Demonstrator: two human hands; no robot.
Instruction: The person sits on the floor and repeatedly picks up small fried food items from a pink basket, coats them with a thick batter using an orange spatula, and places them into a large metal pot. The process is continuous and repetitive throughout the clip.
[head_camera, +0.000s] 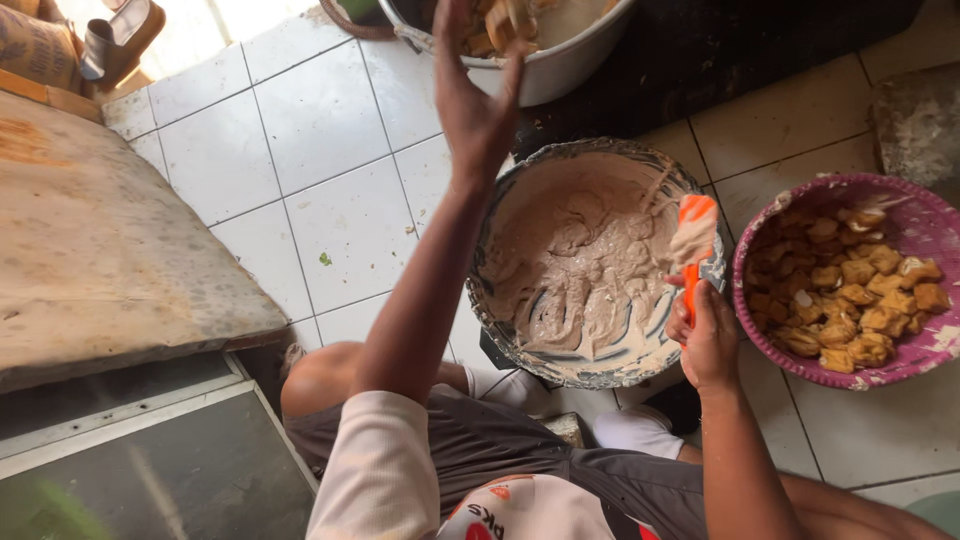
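Right hand (708, 338) fingers grip an orange spatula (694, 245) over the batter bowl (590, 262); left hand (478, 95) fingers spread.

Floor (320, 180) of glossy white glazed tile; at nine o'clock a slab (100, 240) of rough, matt, stained stone or concrete; at seven o'clock a smooth dark glass pane (170, 470). Centre bowl (520, 345) looks like patterned enamel smeared with thick, wet, matt beige batter (580, 270); spatula (692, 250) of orange plastic, batter-coated; at three o'clock a purple plastic basket (900, 200), crusted, holding rough golden fried pieces (850, 300); at twelve o'clock a dull metal pot (560, 65).
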